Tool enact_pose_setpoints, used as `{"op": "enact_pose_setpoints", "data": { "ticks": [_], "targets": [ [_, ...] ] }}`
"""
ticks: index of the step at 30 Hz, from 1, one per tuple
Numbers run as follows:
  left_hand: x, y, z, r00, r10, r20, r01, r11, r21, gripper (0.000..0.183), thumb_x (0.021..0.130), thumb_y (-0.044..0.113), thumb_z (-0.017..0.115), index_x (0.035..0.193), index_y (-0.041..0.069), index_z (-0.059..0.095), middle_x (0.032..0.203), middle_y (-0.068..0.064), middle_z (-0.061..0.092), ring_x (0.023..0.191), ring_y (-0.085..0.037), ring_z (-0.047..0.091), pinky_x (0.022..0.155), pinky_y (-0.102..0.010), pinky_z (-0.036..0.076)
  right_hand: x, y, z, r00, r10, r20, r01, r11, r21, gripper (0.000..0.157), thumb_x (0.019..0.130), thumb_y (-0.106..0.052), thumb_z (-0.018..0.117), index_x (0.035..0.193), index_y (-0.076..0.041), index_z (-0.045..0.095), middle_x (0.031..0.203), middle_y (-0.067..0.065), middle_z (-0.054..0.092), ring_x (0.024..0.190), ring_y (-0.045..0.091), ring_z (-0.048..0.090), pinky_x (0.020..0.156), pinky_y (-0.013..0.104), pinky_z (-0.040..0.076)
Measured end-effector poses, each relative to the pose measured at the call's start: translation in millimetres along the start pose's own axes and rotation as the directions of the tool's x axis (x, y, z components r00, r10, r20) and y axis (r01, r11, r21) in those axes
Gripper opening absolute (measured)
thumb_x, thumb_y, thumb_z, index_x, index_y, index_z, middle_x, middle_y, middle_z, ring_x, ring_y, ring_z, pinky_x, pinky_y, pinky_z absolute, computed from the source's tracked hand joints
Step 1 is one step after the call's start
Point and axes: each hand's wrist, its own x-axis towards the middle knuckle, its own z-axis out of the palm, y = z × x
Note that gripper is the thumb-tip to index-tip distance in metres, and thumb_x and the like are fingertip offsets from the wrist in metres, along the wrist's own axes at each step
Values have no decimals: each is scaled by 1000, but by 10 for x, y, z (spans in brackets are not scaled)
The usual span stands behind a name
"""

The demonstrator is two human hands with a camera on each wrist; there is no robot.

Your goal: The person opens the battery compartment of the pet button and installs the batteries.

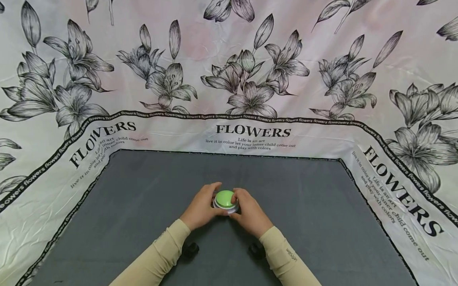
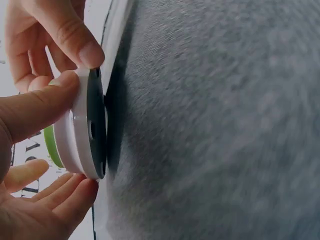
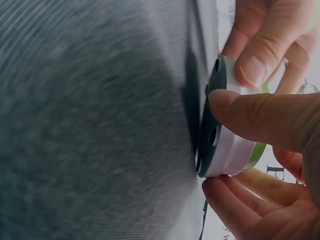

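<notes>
A round push button with a green domed top and a white base is between both hands over the grey cloth. My left hand grips its left side, thumb at the near edge and fingers around the far side. From the right, my right hand grips it the same way, one finger curled by the green top. In the left wrist view the button's white rim stands on edge to the camera. Its dark underside, with small holes, faces the cloth and shows a shadowed gap; whether the far edge touches, I cannot tell.
Grey cloth covers the table. Around it runs a white border with "FLOWERS" lettering, and flower-printed fabric rises behind. Under the wrists are two small black objects, one left and one right, probably the wrist cameras.
</notes>
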Motion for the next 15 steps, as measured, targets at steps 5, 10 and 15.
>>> {"op": "enact_pose_setpoints", "data": {
  "ticks": [5, 10, 15],
  "targets": [
    [-9, 10, 64, 1000, 0, -15, 2, 996, 94, 92, 86, 26, 95, 161, 6, 47, 148, -19, 55, 127, -32, 62, 108, -50, 52, -17, 6, 41, 998, -57, 1, 57, 996, -63, 42, 86, -1, 90, 102, -12, 54, 147, 21, 60, 131, 38, 64, 102, 49, 57],
    [-6, 10, 108, 1000, 7, -2, -7, 994, 113, 90, 87, 23, 95, 161, 4, 47, 146, -21, 52, 124, -33, 62, 105, -50, 53, -26, 22, 54, 997, -78, 14, 79, 990, -117, 39, 86, -1, 90, 97, -11, 54, 145, 19, 61, 132, 39, 62, 102, 49, 56],
    [-64, -73, 58, 999, 15, 30, -19, 989, 146, 95, 92, 43, 89, 165, 5, 41, 158, -19, 47, 140, -35, 58, 113, -52, 51, -85, 74, -42, 1000, -5, 25, 8, 994, -113, 43, 87, -17, 93, 115, -7, 62, 156, 23, 56, 141, 40, 58, 111, 53, 53]
  ]
}}
